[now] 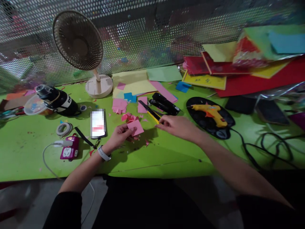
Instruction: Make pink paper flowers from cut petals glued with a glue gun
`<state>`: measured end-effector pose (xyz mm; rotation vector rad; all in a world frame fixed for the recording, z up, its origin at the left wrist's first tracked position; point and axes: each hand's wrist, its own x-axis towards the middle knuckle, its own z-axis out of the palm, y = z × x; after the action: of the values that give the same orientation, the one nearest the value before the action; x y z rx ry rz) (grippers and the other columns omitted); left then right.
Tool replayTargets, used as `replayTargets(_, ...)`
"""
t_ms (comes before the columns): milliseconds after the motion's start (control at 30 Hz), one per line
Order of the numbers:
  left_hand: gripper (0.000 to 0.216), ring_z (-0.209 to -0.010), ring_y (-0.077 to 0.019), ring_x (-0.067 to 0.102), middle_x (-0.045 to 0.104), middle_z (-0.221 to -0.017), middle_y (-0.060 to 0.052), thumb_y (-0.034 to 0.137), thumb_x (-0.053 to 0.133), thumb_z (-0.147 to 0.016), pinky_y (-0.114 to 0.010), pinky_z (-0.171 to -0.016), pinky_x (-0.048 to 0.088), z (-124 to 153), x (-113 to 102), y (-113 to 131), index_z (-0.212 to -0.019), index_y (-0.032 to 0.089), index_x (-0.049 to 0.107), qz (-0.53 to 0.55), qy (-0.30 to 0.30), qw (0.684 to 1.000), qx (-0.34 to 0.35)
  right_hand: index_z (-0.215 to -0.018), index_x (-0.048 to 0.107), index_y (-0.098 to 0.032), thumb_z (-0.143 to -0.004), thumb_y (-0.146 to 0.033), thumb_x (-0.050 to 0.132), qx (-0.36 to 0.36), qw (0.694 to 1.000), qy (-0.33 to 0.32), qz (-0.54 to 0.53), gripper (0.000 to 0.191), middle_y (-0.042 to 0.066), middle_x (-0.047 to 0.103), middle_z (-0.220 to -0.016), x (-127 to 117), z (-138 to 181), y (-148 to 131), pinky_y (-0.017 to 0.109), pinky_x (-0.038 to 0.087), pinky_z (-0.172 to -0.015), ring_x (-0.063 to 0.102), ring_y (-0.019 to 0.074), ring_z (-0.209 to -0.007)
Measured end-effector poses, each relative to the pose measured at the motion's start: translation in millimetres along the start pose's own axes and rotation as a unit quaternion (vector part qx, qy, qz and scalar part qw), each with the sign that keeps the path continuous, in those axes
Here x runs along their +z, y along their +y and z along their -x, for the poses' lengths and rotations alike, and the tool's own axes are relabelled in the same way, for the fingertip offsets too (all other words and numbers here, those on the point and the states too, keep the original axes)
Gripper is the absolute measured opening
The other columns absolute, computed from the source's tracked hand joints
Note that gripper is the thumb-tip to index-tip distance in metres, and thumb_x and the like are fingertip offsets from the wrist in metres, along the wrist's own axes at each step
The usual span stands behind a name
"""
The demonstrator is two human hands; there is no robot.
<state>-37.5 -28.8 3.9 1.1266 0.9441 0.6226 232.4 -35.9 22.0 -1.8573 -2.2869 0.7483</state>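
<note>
My left hand, with a white watch on its wrist, pinches a small pink paper square above the green table. My right hand reaches left, its fingertips closed on the end of a yellow and black utility knife that lies on the table. Folded pink paper pieces lie just behind the square. A stack of pink squares lies farther back.
A black stapler lies behind the knife. A yellow glue gun rests on a black mat to the right, its cable trailing. A phone, tape roll, pink charger, black bottle and fan stand left. Coloured sheets are piled at the back right.
</note>
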Motion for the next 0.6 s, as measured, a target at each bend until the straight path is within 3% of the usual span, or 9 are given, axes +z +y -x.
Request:
replayTargets(100, 0.043, -0.063, -0.0111, 0.070, 0.072, -0.078, -0.004, 0.049, 0.077, -0.077, -0.017, -0.053, 0.054, 0.3, 0.3, 1.3, -0.095, 0.012, 0.064, 0.021, 0.015, 1.000, -0.008, -0.099, 0.065, -0.016, -0.091, -0.054, 0.056, 0.088, 0.987, 0.061, 0.121, 0.040, 0.015, 0.071, -0.094, 6.1, -1.3, 4.1, 0.031, 0.034, -0.056, 0.062, 0.0250, -0.070)
replayTargets(267, 0.038, -0.064, -0.0109, 0.070, 0.074, -0.079, -0.005, 0.045, 0.075, -0.080, -0.019, -0.057, 0.056, 2.3, 1.5, -4.9, -0.095, 0.012, 0.064, 0.026, -0.004, 0.999, -0.020, -0.095, 0.065, -0.019, -0.097, -0.050, 0.046, 0.047, 0.993, 0.079, 0.070, 0.037, 0.011, 0.069, -0.093, 20.0, -4.6, -2.7, 0.030, 0.035, -0.056, 0.062, 0.0232, -0.074)
replayTargets(400, 0.037, -0.063, -0.0107, 0.070, 0.073, -0.078, -0.005, 0.046, 0.073, -0.082, -0.018, -0.056, 0.055, 3.7, -0.3, -8.0, -0.095, 0.012, 0.064, 0.021, 0.007, 1.000, -0.021, -0.102, 0.065, -0.016, -0.096, -0.036, 0.045, 0.059, 0.978, 0.141, 0.145, 0.029, 0.016, 0.067, -0.104, 19.2, -2.8, 15.9, 0.035, 0.042, -0.065, 0.061, 0.0299, -0.093)
replayTargets(500, 0.039, -0.063, -0.0111, 0.070, 0.073, -0.079, -0.004, 0.047, 0.073, -0.081, -0.019, -0.056, 0.055, 3.0, 0.0, -7.5, -0.096, 0.012, 0.063, 0.023, 0.003, 1.000, -0.020, -0.106, 0.064, -0.013, -0.088, -0.032, 0.055, 0.064, 0.972, 0.120, 0.193, 0.027, 0.019, 0.067, -0.105, 18.8, -1.3, 28.3, 0.039, 0.046, -0.072, 0.060, 0.0349, -0.101)
replayTargets(600, 0.040, -0.064, -0.0113, 0.071, 0.072, -0.079, -0.004, 0.047, 0.074, -0.081, -0.019, -0.056, 0.055, 2.5, 0.8, -7.0, -0.097, 0.012, 0.063, 0.030, -0.003, 0.999, -0.019, -0.108, 0.063, -0.014, -0.086, -0.030, 0.055, 0.082, 0.975, 0.090, 0.188, 0.028, 0.017, 0.069, -0.105, 17.3, -3.9, 30.1, 0.038, 0.046, -0.070, 0.064, 0.0322, -0.094)
